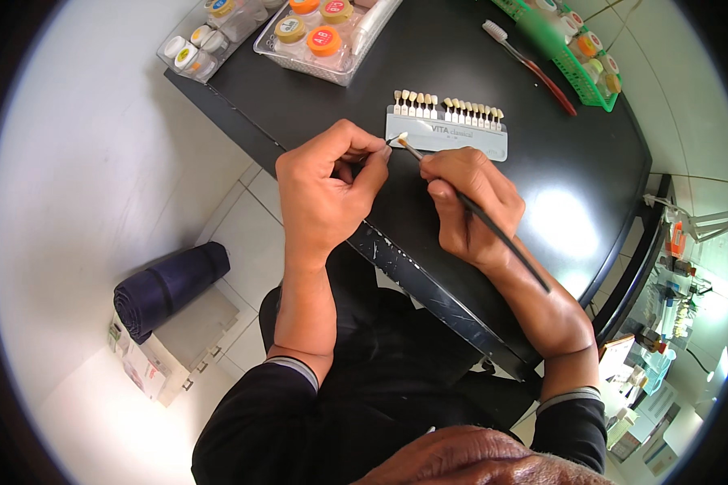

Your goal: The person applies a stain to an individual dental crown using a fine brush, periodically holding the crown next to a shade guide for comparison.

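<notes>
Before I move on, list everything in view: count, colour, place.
Desk: one, black, centre.
Shade guide: one, grey with pale tabs, on desk.
Brush: one, dark handle, in right hand.
Small piece: one, off-white, at brush tip.
Toothbrush: one, red and white, upper right.
Clear basket: one, with orange- and yellow-lidded jars, upper left.
Clear containers: uncertain count, with jars, farther left.
Green basket: one, with jars, upper right.
Rolled bundle: one, dark blue, lower left.
Wall: one, white, left.
Distant items: many, mixed colours, far right.
Sleeves: two, black with grey edges, below.
Left hand: one, apparently holding small piece.
Right hand: one, around brush.
</notes>
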A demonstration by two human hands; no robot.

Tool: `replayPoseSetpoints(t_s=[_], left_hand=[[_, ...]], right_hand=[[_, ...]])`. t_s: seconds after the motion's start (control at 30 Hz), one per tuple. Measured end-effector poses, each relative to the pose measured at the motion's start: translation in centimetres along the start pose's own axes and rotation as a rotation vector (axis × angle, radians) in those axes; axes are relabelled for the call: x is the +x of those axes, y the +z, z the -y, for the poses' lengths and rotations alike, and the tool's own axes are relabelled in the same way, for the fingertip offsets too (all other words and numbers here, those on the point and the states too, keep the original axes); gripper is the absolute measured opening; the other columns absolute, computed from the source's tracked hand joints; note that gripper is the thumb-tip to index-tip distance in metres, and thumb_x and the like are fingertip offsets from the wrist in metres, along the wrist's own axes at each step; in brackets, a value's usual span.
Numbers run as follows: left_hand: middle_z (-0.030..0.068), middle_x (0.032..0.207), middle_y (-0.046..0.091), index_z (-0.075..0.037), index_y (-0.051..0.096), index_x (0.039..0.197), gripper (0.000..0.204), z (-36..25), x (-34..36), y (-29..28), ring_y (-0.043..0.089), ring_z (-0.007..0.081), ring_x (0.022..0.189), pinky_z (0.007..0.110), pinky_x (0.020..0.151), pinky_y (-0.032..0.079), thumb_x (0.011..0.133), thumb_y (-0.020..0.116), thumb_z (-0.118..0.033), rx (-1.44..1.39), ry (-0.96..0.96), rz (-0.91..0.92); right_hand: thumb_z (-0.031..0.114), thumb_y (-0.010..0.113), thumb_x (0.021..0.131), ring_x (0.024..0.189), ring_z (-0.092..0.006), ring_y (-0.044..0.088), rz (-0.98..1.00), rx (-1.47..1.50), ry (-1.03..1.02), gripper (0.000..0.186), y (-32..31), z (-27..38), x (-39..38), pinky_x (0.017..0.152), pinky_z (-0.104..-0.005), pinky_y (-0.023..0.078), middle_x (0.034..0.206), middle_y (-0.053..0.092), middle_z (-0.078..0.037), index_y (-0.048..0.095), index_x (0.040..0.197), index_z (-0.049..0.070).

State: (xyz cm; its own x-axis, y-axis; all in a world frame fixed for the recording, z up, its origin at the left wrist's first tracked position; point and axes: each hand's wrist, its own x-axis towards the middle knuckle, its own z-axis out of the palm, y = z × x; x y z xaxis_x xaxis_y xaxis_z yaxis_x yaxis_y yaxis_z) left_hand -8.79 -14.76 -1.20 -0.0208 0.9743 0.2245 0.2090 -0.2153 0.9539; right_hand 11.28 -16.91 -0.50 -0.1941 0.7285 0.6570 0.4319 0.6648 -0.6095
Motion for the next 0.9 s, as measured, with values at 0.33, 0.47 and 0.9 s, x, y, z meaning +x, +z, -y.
replayPoseSetpoints(t_s=[0.33,0.47,0.9], left_hand=[[0.0027,0.077,0.077,0.002,0.075,0.093,0.011,0.7,0.1,-0.1,0.072,0.0051,0.070,0.023,0.064,0.056,0.093,0.086,0.006,-0.105,-0.005,-0.016],[0.0030,0.078,0.078,0.003,0.075,0.094,0.011,0.9,0.2,-0.1,0.072,0.0057,0.070,0.023,0.066,0.058,0.094,0.086,0.005,-0.100,0.009,-0.025],[0.0082,0.088,0.082,0.005,0.079,0.105,0.009,-0.4,0.3,-0.3,0.077,0.0114,0.075,0.024,0.066,0.060,0.106,0.082,-0.004,-0.079,-0.124,-0.003]], right_hand=[[-0.004,0.092,0.082,0.081,-0.0283,0.071,0.083,-0.150,-0.143,0.038,-0.1,0.2,0.5,0.067,-0.0417,0.059,0.099,0.068,-0.011,0.074,0.115,-0.001],[-0.008,0.090,0.082,0.080,-0.0291,0.072,0.149,-0.121,-0.132,0.036,0.1,0.2,0.5,0.067,-0.0407,0.059,0.100,0.069,-0.012,0.074,0.114,0.000],[0.010,0.077,0.110,0.069,-0.0194,0.071,-0.065,0.017,0.086,0.011,-0.1,-0.6,-0.3,0.063,-0.0320,0.056,0.092,0.076,-0.011,0.077,0.109,-0.001]])
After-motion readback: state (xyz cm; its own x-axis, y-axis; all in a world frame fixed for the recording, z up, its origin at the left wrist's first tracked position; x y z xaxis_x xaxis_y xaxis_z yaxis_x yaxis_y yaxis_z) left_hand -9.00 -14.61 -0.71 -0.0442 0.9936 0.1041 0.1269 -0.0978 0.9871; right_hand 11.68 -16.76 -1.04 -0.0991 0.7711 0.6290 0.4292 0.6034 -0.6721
